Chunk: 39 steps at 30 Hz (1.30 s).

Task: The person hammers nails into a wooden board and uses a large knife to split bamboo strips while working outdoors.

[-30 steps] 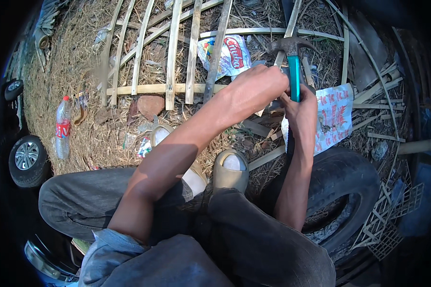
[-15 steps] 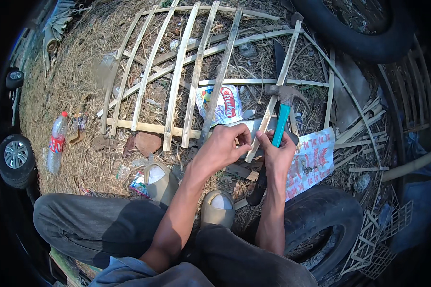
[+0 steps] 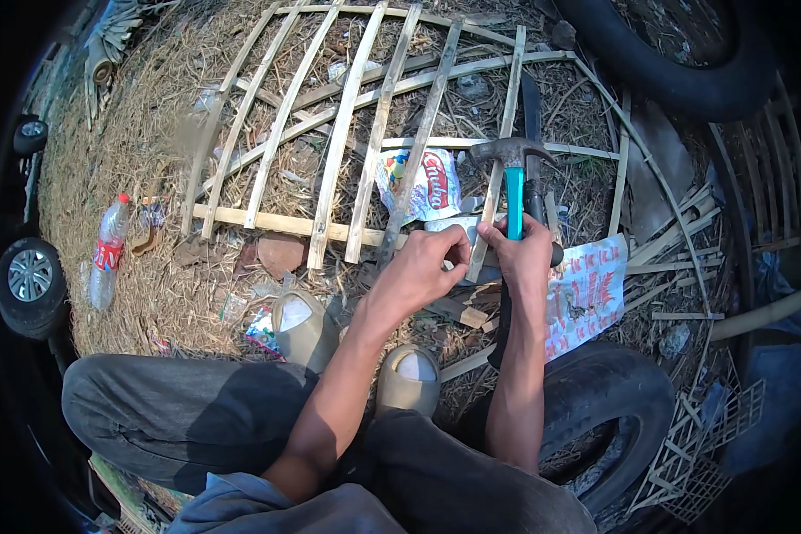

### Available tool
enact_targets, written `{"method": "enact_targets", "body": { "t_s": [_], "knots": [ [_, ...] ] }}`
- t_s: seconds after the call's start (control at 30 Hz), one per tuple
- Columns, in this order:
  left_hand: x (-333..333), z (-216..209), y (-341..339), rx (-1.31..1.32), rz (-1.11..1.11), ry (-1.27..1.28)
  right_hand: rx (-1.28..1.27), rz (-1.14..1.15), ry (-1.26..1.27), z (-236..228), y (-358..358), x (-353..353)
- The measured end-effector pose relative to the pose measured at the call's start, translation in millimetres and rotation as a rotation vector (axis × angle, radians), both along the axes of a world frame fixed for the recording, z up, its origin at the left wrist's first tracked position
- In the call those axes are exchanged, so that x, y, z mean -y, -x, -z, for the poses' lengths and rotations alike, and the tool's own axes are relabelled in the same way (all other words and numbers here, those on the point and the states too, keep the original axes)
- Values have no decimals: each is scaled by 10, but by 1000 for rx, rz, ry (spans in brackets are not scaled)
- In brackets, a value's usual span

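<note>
A frame of flat, pale wooden slats (image 3: 347, 116) spans eleven to one o'clock over coarse dry straw (image 3: 138, 169), its rightmost slat (image 3: 512, 93) passing behind a curved metal claw hammer (image 3: 514, 200) with a smooth teal handle, at two o'clock. The right hand (image 3: 525, 254) grasps the handle; the left hand (image 3: 423, 271), near centre, curls thumb to forefinger, contents indiscernible. The step appears to be readying this slat; the next move calls for steady alignment.

Room between forearms (image 3: 351, 374), slats (image 3: 512, 89) ahead, tire (image 3: 612, 381) right
</note>
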<state>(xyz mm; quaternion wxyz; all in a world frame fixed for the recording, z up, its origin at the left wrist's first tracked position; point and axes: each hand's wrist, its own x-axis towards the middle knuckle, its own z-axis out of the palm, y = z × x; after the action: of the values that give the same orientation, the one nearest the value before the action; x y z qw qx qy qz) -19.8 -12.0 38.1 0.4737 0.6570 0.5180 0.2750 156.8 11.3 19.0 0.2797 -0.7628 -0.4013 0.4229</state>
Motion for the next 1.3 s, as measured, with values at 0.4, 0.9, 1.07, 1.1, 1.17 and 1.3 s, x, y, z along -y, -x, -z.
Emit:
{"method": "enact_targets", "body": {
  "t_s": [0.4, 0.9, 1.07, 1.1, 1.17, 1.3],
  "knots": [
    [13, 15, 183, -1, -110, 71, 174, -145, 14, -168, -68, -12],
    [-231, 145, -224, -147, 128, -103, 167, -197, -24, 5, -183, 11],
    [-306, 99, -272, -202, 177, -157, 8, -189, -10, 79, -309, 93],
    [-311, 92, -269, -202, 196, -160, -110, -184, -11, 76, -306, 117],
    [-322, 81, -270, -235, 212, -155, -137, -167, 3, 37, -331, 219],
    [-334, 117, -254, -242, 196, -180, -123, -144, 29, -23, -280, 245]
  ]
}}
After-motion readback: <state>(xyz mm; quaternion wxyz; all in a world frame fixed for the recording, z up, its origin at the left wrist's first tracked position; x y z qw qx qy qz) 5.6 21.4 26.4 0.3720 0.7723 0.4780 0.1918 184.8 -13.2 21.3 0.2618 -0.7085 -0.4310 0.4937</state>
